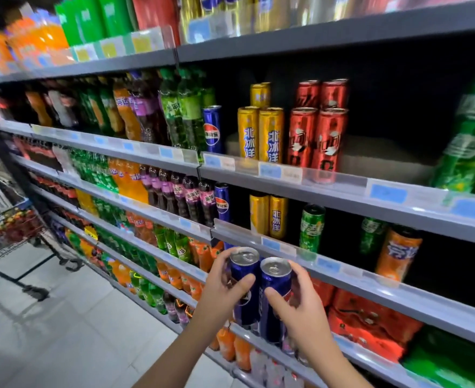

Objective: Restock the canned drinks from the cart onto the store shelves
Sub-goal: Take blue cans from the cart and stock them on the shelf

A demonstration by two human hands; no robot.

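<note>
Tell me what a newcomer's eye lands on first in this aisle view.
Low in the centre, the left hand and right hand each grip a blue can before the shelves. Above them, gold cans and red cans stand beside a dark gap. The cart sits far left.

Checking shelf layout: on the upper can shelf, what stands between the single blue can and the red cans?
In the head view, gold cans stand between the blue can and the red cans.
</note>
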